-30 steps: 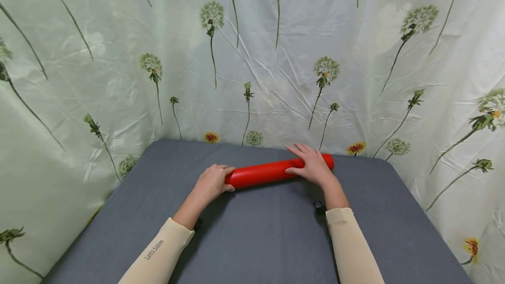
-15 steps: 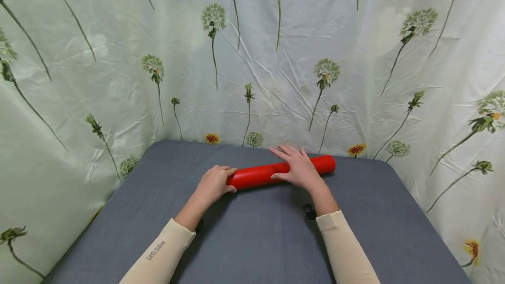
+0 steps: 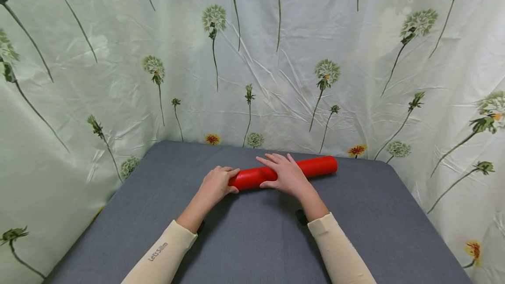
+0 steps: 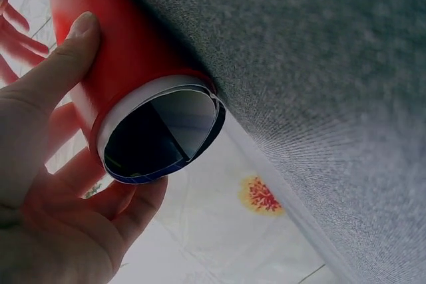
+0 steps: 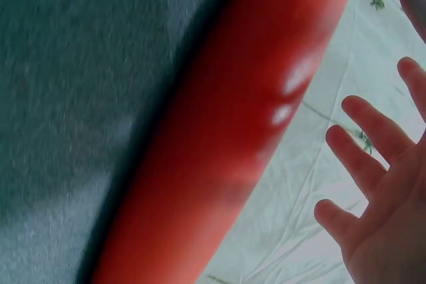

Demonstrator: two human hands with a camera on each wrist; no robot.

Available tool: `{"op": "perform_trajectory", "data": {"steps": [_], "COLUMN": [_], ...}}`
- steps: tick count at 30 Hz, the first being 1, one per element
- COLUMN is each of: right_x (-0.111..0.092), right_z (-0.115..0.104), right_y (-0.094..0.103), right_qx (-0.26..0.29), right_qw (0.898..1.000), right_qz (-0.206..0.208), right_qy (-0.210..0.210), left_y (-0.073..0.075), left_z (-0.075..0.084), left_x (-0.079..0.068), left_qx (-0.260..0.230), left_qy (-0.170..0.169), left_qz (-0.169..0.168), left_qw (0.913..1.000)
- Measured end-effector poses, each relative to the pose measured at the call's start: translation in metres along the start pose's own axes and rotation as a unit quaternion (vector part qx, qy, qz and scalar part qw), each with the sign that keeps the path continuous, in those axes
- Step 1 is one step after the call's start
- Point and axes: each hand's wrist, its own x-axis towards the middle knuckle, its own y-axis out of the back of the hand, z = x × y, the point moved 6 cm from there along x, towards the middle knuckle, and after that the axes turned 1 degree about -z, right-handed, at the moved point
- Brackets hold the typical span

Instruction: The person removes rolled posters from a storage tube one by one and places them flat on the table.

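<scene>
A long red roll (image 3: 318, 166), glossy outside, lies across the far part of the table. Its open left end, in the left wrist view, shows a white rim (image 4: 126, 104) and thin curled layers with dark blue inside. My left hand (image 3: 215, 184) holds that end, the thumb on one side and the fingers round the other. Near the middle of the roll is my right hand (image 3: 289, 176), its fingers spread over it. In the right wrist view the right fingers (image 5: 363, 131) are straight and apart from the red surface (image 5: 219, 124); whether the thumb touches it, I cannot tell.
A grey cloth-covered table (image 3: 252, 240) lies under both arms. Behind and at the sides hangs a pale curtain (image 3: 276, 100) printed with dandelions, close to the table's back edge. A small dark device (image 3: 301, 217) sits at the right wrist.
My right hand has slid left along the roll, from near its right end to about its middle, uncovering the right part. My left hand keeps hold of the left end.
</scene>
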Motion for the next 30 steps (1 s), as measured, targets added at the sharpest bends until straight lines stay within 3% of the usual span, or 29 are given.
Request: {"op": "perform_trajectory", "data": {"steps": [13, 20, 30], "right_x": [0.002, 0.002, 0.002], "right_z": [-0.019, -0.026, -0.034], "right_y": [-0.012, -0.018, -0.026], "right_qx": [-0.010, -0.014, -0.069], "right_qw": [1.000, 0.999, 0.997], "right_qz": [-0.015, -0.037, 0.006], "right_qy": [0.012, 0.012, 0.029], "left_y": [0.000, -0.002, -0.001], "left_z": [0.014, 0.017, 0.020], "left_x": [-0.003, -0.002, -0.003], "left_qx": [0.021, 0.009, 0.024], "left_qy": [-0.027, -0.031, -0.036], "left_qz": [0.015, 0.017, 0.021], "left_qw": [0.9993, 0.9993, 0.9989]}}
